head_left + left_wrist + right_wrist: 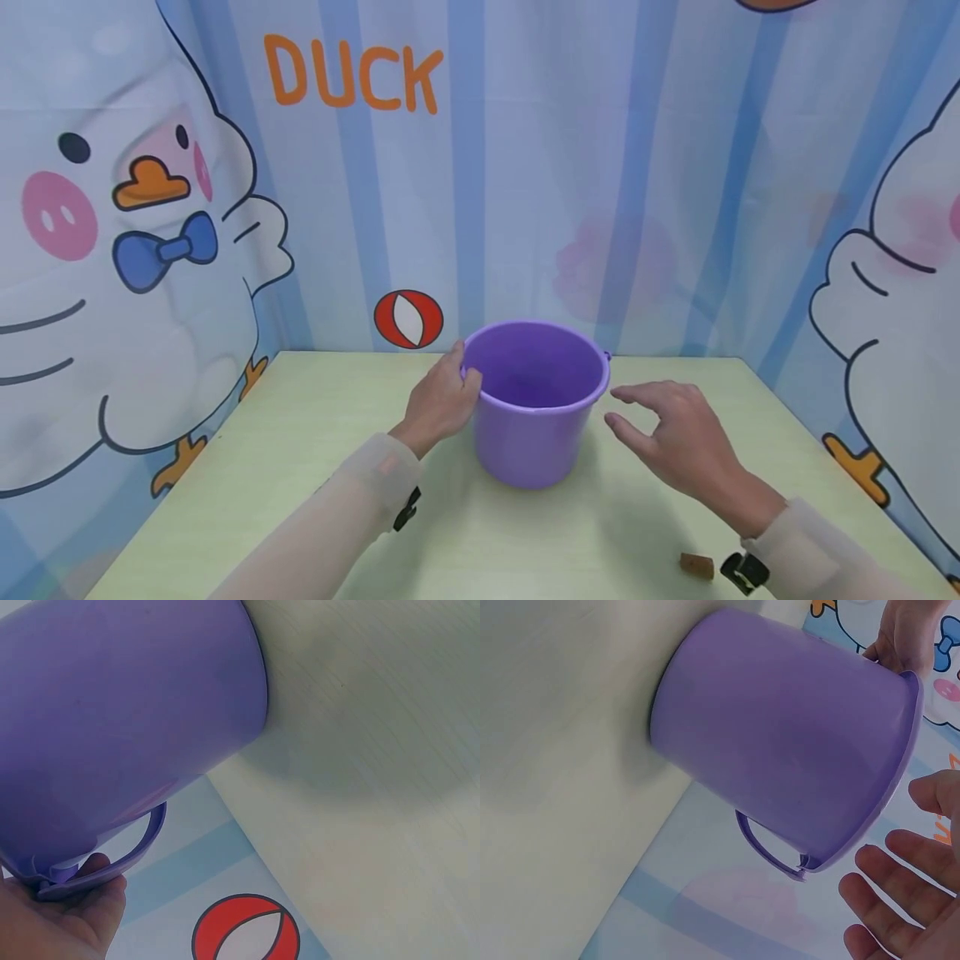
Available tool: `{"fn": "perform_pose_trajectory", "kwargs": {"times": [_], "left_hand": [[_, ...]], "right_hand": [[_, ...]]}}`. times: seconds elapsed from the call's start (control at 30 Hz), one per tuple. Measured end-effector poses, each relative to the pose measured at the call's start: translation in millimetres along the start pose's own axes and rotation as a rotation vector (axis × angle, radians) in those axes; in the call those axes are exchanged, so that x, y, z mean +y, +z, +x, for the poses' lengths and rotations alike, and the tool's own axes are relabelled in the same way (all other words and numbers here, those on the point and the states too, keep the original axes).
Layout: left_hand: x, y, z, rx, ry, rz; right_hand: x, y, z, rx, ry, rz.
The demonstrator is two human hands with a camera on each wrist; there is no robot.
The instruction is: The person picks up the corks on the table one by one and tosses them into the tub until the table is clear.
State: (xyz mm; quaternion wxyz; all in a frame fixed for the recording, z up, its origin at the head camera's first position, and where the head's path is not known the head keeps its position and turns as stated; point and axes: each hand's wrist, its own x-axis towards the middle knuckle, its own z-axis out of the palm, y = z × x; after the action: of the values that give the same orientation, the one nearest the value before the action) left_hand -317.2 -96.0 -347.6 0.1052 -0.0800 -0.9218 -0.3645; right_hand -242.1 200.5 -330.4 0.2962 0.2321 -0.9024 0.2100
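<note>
A purple plastic bucket (pixel 532 442) stands upright on the pale table, its mouth facing up. My left hand (pixel 442 397) grips the rim on the left side, the thumb over the near edge. In the left wrist view its fingers (pixel 112 904) lie by the bucket's handle (pixel 146 844), where the handle joins the rim. The right hand (pixel 678 433) hovers just right of the rim, apart from it. Its fingers (pixel 889 889) are spread and loosely bent, with nothing between them. The handle hangs down on the bucket's far side in the right wrist view.
A small brown cork-like piece (pixel 697 566) lies on the table (pixel 315 467) near the right wrist. A cloth backdrop (pixel 510 167) with printed ducks and stripes rises behind the table and along both sides.
</note>
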Motion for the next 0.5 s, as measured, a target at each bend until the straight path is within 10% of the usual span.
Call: {"fn": "perform_pose_trajectory", "kwargs": {"times": [0.5], "left_hand": [[-1.9, 0.5, -0.6, 0.002, 0.01, 0.008]], "right_hand": [[12.8, 2.4, -15.9, -0.07, -0.019, -0.021]]}}
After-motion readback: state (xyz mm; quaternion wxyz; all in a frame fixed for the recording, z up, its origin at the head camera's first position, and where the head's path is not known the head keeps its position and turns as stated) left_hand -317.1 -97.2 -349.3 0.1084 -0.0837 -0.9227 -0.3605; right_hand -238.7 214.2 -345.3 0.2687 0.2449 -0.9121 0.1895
